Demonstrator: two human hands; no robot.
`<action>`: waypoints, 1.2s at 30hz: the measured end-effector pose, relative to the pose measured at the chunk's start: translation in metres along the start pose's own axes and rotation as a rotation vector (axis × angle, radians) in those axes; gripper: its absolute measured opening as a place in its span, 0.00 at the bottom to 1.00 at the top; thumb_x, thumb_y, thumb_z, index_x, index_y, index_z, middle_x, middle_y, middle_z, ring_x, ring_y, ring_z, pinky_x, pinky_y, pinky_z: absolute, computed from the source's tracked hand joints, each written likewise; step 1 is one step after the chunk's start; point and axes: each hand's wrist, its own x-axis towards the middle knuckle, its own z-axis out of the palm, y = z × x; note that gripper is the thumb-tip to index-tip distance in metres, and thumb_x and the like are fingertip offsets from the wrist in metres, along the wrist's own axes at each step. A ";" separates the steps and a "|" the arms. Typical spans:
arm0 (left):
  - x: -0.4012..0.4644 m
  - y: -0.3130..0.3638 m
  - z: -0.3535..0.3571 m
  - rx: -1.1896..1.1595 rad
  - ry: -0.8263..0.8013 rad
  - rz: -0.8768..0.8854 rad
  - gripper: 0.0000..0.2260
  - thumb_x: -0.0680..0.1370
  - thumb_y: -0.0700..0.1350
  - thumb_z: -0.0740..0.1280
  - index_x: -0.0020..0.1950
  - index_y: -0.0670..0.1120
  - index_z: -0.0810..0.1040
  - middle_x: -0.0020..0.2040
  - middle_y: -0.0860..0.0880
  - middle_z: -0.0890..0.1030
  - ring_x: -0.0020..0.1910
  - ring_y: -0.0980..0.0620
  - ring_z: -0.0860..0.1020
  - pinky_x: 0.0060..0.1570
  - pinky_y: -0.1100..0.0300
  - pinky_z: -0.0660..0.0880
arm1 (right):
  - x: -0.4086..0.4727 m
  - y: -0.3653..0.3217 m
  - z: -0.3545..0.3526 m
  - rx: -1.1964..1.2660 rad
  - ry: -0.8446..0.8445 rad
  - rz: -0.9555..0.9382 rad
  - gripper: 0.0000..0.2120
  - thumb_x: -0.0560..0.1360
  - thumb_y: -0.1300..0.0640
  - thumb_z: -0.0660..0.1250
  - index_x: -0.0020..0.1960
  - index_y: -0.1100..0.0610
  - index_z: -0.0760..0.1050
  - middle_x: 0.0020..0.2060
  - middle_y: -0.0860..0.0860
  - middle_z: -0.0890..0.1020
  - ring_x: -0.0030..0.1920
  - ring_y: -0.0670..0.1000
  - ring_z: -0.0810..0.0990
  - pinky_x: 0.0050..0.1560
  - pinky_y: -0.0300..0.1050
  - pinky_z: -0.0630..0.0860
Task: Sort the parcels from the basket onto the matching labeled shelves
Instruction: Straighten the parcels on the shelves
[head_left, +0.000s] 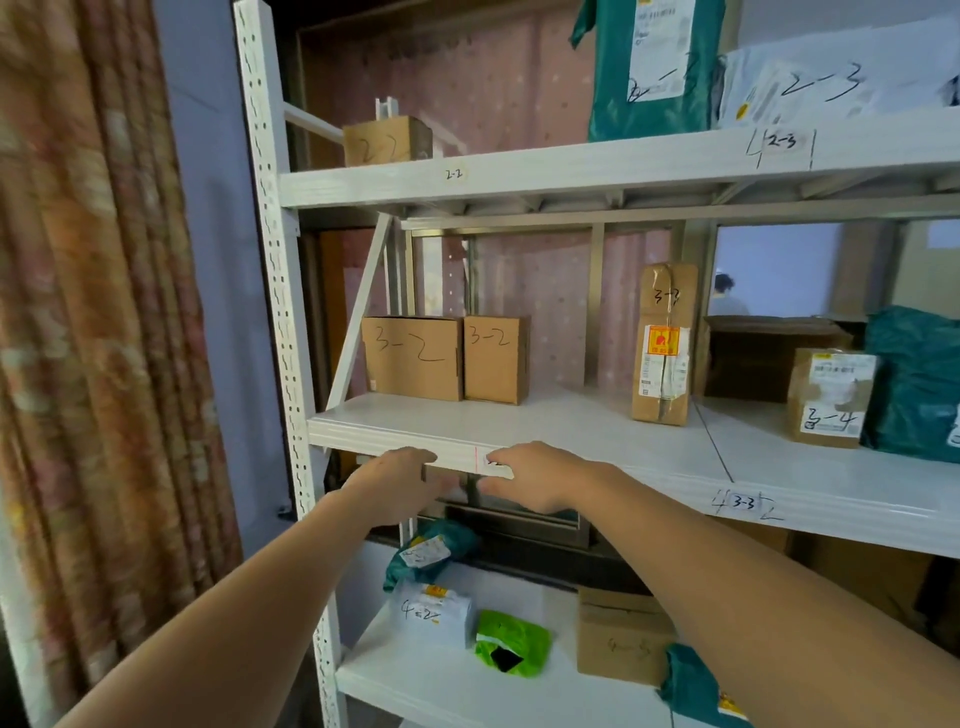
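Observation:
My left hand (397, 480) and my right hand (535, 475) meet at the front lip of the middle shelf (571, 431). Together they grip a small flat parcel (457, 464) by its two ends. Its pale face blends with the shelf edge, and a brown corner shows under my left fingers. The marking on it is partly covered by my right fingers. Two brown boxes marked 3-2 (413, 358) (496, 358) stand at the back of this shelf, directly behind the hands. The basket is out of view.
A tall 3-3 box (665, 343) and a 3-4 box (828, 397) stand further right. The top shelf holds a 2-2 box (384, 140) and 2-3 bags (652, 67). On the bottom shelf lie a 4-2 bag (434, 613), a green bag (511, 642) and a brown box (621, 636). A curtain (93, 338) hangs on the left.

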 end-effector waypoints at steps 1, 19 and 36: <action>0.006 -0.004 -0.002 -0.009 0.006 -0.009 0.30 0.80 0.65 0.63 0.78 0.52 0.68 0.73 0.47 0.74 0.68 0.46 0.74 0.68 0.49 0.72 | 0.008 0.001 0.000 0.013 -0.005 0.003 0.35 0.73 0.28 0.56 0.73 0.46 0.70 0.68 0.53 0.77 0.59 0.55 0.78 0.59 0.57 0.77; 0.190 -0.124 -0.033 -0.225 0.081 -0.085 0.39 0.78 0.72 0.55 0.80 0.47 0.63 0.78 0.44 0.68 0.74 0.41 0.70 0.71 0.47 0.68 | 0.166 -0.018 0.007 0.075 0.094 0.223 0.29 0.83 0.39 0.58 0.77 0.55 0.65 0.74 0.56 0.71 0.67 0.56 0.74 0.66 0.54 0.72; 0.390 -0.251 0.021 -0.558 0.169 -0.109 0.43 0.66 0.79 0.64 0.77 0.68 0.51 0.56 0.54 0.79 0.51 0.46 0.82 0.49 0.45 0.83 | 0.280 -0.014 0.016 0.074 0.477 0.514 0.13 0.80 0.51 0.63 0.38 0.53 0.74 0.38 0.50 0.78 0.42 0.56 0.80 0.38 0.45 0.74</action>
